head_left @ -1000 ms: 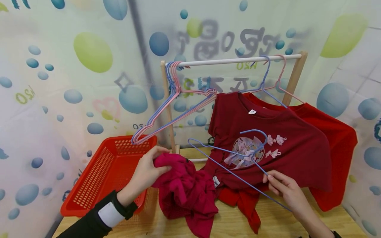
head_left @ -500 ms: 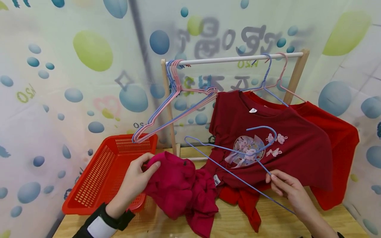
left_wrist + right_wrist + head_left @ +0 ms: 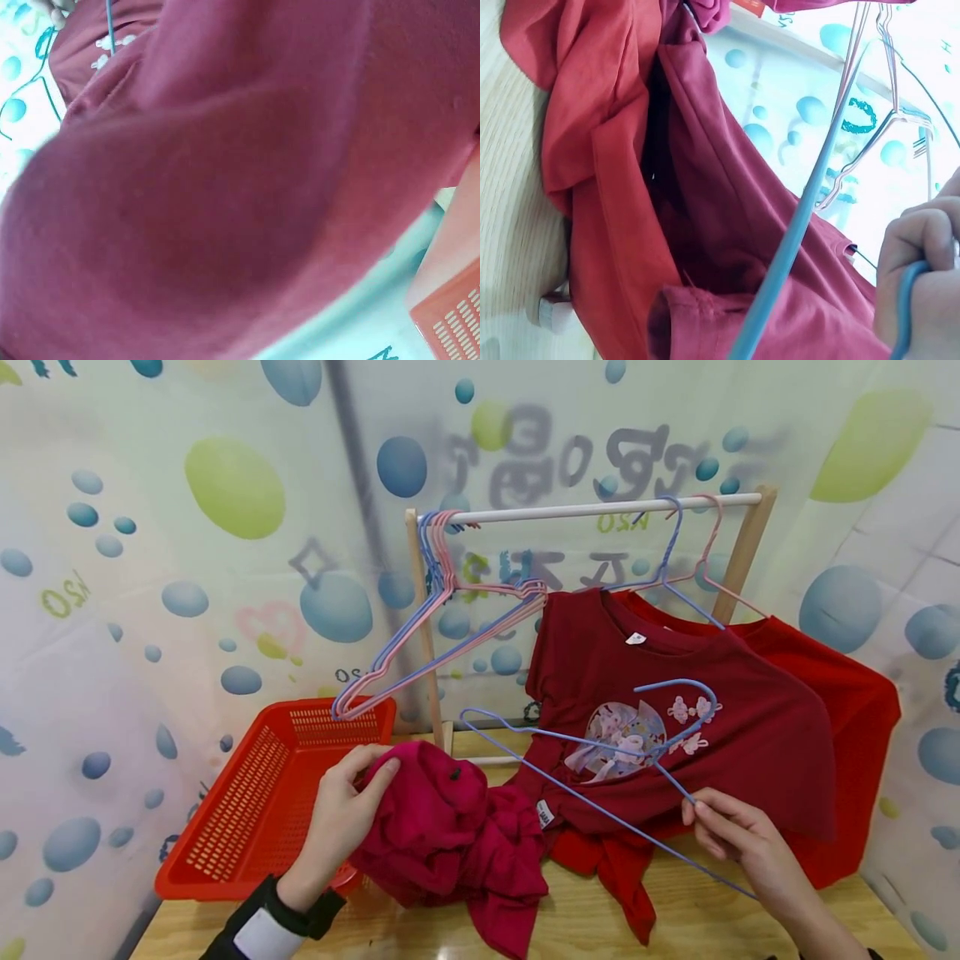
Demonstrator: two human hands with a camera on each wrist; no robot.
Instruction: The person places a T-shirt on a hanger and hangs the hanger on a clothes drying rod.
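Observation:
My left hand (image 3: 337, 818) pinches the edge of a crumpled magenta garment (image 3: 431, 835), thumb on the near side. Part of the garment is held up, and the rest lies bunched on the table. Its cloth (image 3: 210, 202) fills most of the left wrist view, out of focus. In my right hand (image 3: 742, 843) is one arm of a blue hanger (image 3: 656, 752), pinched between thumb and fingers. The bare hanger is held up in front of a dark red T-shirt (image 3: 750, 718), its hook pointing up. Its long bar (image 3: 795, 232) crosses the right wrist view.
A small rack with a white rail (image 3: 570, 512) stands behind. Several empty pink and blue hangers (image 3: 450, 597) hang at its left end. The T-shirt and a bright red garment (image 3: 862, 710) hang at the right. A red plastic basket (image 3: 217, 827) sits on the table's left.
My left hand has drawn back to the left, pulling the magenta garment's edge with it and spreading the cloth somewhat. The right hand and blue hanger have shifted slightly right.

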